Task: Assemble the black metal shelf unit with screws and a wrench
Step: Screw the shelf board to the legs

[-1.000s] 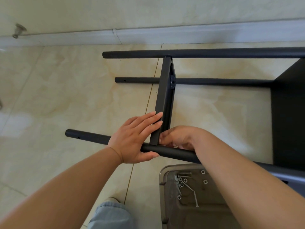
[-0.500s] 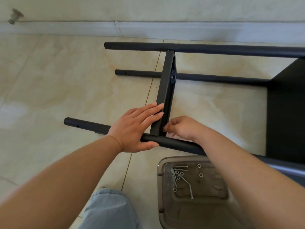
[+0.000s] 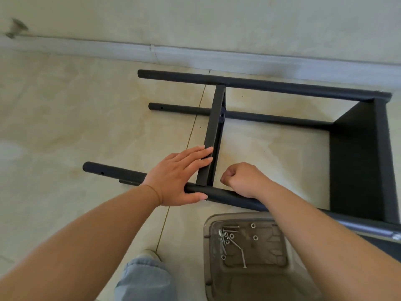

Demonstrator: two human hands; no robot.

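Observation:
The black shelf frame lies on its side on the tiled floor. Its near tube (image 3: 112, 171) and far tube (image 3: 260, 83) are bridged by a narrow shelf panel (image 3: 213, 131), and a lower tube (image 3: 271, 118) runs behind. A wide end panel (image 3: 355, 159) closes the right side. My left hand (image 3: 178, 177) presses straight fingers flat on the narrow panel, with the thumb lying along the near tube. My right hand (image 3: 243, 179) is curled into a fist just right of the panel's near joint; nothing shows in it. No wrench is in view.
A clear brownish plastic tray (image 3: 208, 227) at the bottom holds several long screws (image 3: 230, 235) and small washers or nuts (image 3: 252, 225). My jeans-clad knee (image 3: 145, 279) and shoe (image 3: 149, 254) are below. The baseboard (image 3: 195, 57) runs behind, with a doorstop (image 3: 16, 28) at the left.
My right hand has drawn back slightly from the panel's near joint and closed into a fist. My left hand stays on the panel. The view has tilted.

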